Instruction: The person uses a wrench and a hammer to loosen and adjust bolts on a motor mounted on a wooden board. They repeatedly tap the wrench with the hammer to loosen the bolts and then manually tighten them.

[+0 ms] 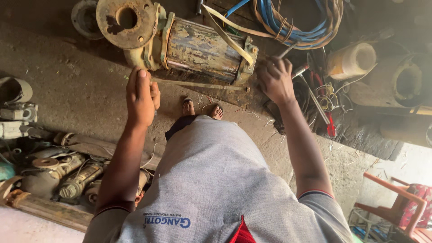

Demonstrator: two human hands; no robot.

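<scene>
Pretty tight spot here: the rusty old pump motor [198, 45] lies across the top middle of the frame, and bare floor [76, 85] opens only to its lower left. The left hand [142, 96] hangs loose and open just below the pump's flanged end, grasping nothing. The right hand [275, 78] pinches a thin metal tool [288, 49] by the motor's right end. Blue cables [292, 22] coil top right, and scrap pump parts [54, 173] crowd the lower left.

Head view: you are looking steeply down from head height, over your chest.
Reach: it is taking in the floor [81, 85] ahead.
</scene>
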